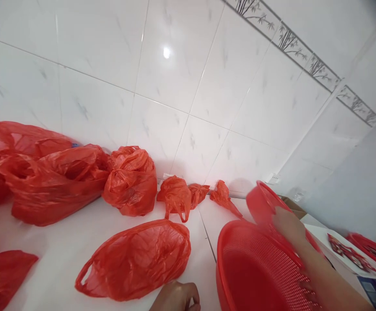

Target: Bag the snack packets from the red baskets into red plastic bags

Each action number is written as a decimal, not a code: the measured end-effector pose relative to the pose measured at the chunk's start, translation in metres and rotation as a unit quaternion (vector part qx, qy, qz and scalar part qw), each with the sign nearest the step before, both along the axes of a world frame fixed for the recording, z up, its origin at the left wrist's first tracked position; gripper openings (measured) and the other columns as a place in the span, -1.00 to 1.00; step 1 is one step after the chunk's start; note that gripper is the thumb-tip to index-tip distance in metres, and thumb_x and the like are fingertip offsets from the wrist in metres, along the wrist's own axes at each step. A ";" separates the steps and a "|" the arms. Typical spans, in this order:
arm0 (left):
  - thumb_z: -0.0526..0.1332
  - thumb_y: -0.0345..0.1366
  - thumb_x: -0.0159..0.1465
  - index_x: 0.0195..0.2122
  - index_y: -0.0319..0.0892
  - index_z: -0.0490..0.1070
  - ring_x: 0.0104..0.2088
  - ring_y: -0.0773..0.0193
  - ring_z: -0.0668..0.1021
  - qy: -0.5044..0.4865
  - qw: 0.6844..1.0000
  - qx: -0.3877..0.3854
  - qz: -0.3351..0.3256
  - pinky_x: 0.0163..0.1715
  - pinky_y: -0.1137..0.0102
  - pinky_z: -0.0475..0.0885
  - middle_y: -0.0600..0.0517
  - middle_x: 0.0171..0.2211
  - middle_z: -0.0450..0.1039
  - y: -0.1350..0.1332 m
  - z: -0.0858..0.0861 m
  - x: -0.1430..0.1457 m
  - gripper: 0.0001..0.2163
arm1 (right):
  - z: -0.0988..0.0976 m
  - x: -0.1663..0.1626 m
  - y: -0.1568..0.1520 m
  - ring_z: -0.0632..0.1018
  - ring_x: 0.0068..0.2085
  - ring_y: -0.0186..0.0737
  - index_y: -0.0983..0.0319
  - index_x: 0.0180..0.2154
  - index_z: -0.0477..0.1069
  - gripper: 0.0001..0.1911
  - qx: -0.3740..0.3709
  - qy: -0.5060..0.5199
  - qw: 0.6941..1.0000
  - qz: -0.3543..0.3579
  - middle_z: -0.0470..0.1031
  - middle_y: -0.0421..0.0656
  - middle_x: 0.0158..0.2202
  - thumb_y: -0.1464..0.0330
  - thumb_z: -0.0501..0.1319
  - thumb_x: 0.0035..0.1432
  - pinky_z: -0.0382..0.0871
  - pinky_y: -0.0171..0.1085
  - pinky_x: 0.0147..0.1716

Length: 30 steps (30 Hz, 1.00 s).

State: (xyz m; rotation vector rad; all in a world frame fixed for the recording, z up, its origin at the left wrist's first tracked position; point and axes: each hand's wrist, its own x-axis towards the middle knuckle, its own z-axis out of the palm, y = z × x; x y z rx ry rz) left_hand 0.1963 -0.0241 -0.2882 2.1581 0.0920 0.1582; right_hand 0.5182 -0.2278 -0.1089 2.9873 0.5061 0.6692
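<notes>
My right hand (288, 226) grips the rim of a small red basket (262, 202), tilted and blurred, just above and behind a large red perforated colander (240, 263) on the white counter. Curled into a fist, my left hand (176, 298) rests at the bottom edge of the view with nothing visible in it. It lies just below a flat red plastic bag (136, 259) and left of the colander.
Several red plastic bags lie along the white tiled wall: a big one (55, 181), a knotted one (131, 181), smaller ones (175, 196). More red bags (0, 276) sit at the left edge. A cardboard box (294, 207) and printed sheets (350, 252) are at right.
</notes>
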 end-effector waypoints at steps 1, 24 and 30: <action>0.10 -0.35 0.12 -0.35 -0.10 0.52 -0.57 0.41 0.29 -0.006 1.000 -0.002 0.001 -0.55 0.51 0.11 0.19 -0.64 0.23 0.000 -0.003 0.001 -0.80 | 0.005 -0.010 0.007 0.55 -0.26 -0.02 0.25 -0.20 0.41 -0.72 -0.004 -0.010 1.000 0.010 0.53 0.07 -0.27 0.36 -0.04 0.23 0.25 -0.21 -0.43; 0.09 -0.42 0.07 -0.45 -0.10 0.46 -0.55 0.42 0.35 -0.049 0.998 0.036 0.010 -0.58 0.54 0.14 0.19 -0.59 0.37 -0.004 -0.004 -0.074 -0.83 | -0.082 -0.260 -0.024 0.47 -0.45 -0.24 0.21 -0.23 0.34 -0.67 -0.035 -0.245 0.855 0.456 0.49 -0.17 -0.44 0.59 -0.11 0.14 0.25 -0.28 -0.42; 0.08 -0.40 0.21 -0.38 -0.09 0.44 -0.55 0.39 0.43 -0.189 0.967 0.149 0.081 -0.51 0.53 0.31 0.14 -0.55 0.41 0.004 -0.013 -0.095 -0.85 | -0.114 -0.254 -0.078 0.52 -0.44 -0.23 0.20 -0.26 0.33 -0.67 -0.074 -0.244 0.884 0.391 0.53 -0.16 -0.42 0.62 -0.10 0.08 0.28 -0.28 -0.42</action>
